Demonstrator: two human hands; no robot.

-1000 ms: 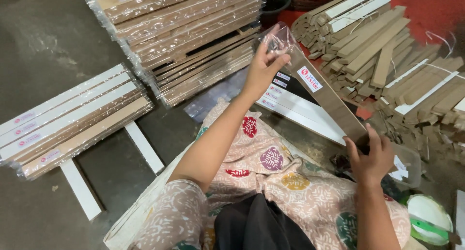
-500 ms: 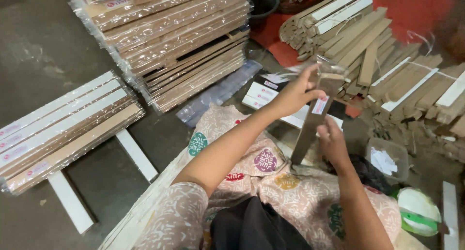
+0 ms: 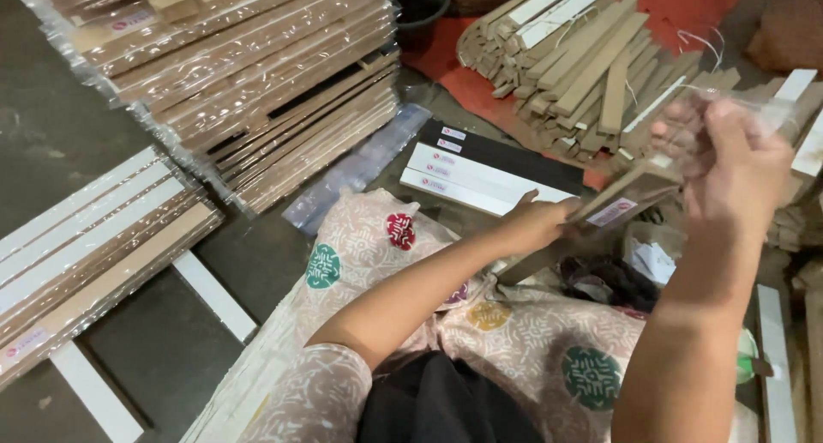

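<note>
1. Left hand [image 3: 533, 224] is closed around the lower part of a long brown strip [image 3: 600, 218], which slants up to the right above the lap.
2. Right hand [image 3: 735, 164] is raised at the strip's upper end, fingers pinched on the clear plastic sleeve [image 3: 754, 108]; the film is blurred, so the exact pinch point cannot be made out.
3. Strip: flat, narrow, straight-edged, matt brown with a small white label. Judged stiff and light; best held mid-length where the faces are flat.
4. Sleeve: thin, glossy, limp. Judged slippery and easy to tear; take it at the open edge.
5. Lap is covered by patterned cloth [image 3: 514, 331], soft, with round coloured motifs.
6. Floor [image 3: 51, 126] is dark and dull. On it: a tall stack of wrapped strips [image 3: 249, 74], shiny film; a loose heap of bare strips [image 3: 583, 66] on red matting; white and black wrapped strips [image 3: 480, 173] lying flat.
</note>
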